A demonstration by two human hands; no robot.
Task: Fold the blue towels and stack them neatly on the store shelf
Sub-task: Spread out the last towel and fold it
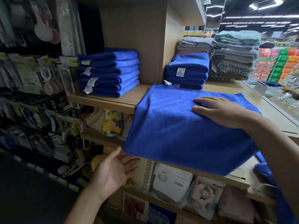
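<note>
A blue towel lies spread over the wooden shelf, its near part hanging past the shelf's front edge. My right hand rests flat on its upper right part, fingers straight. My left hand is open, palm up, just below the towel's hanging left corner, holding nothing. Two stacks of folded blue towels stand at the back: a taller stack to the left of the wooden divider and a shorter stack to its right. More blue cloth hangs under my right forearm.
Piles of grey and green towels stand at the back right. A wooden divider separates the two blue stacks. Packaged goods fill the shelf below. Hanging combs and brushes cover the rack on the left.
</note>
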